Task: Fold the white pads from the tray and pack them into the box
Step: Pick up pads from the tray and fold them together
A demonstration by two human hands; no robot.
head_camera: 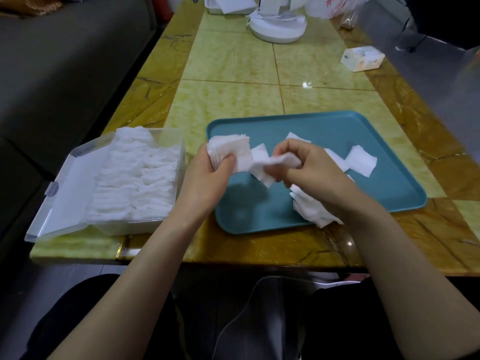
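Both forearms come in over the near edge of the worktop (233, 74), above dark-clothed knees and a thin white cable (244, 310). Over the left end of the tray (337, 126) the left hand (207, 178) grips a small stack of pads (230, 149), thumb pressed on top and fingers curled behind, probably so that the finished ones keep together until they go to the box. The right hand (309, 167) pinches a single pad (272, 162) with curled fingers. This pad stretches between the two hands and looks half creased, so I judge that its folding is in progress. Held in the air, it can be bent freely. On the teal tray some loose pads (361, 161) lie flat towards its right side, and a heap of pads (311, 209) sits at its near edge, partly under the right wrist. Just beside the tray's left edge stands the clear box (181, 152), its lid (70, 193) open to the left. Rows of folded pads (137, 178) fill most of it, with a little room at its far right corner. At the far end of the worktop stand a white round appliance (278, 27) and a small packet (362, 58).
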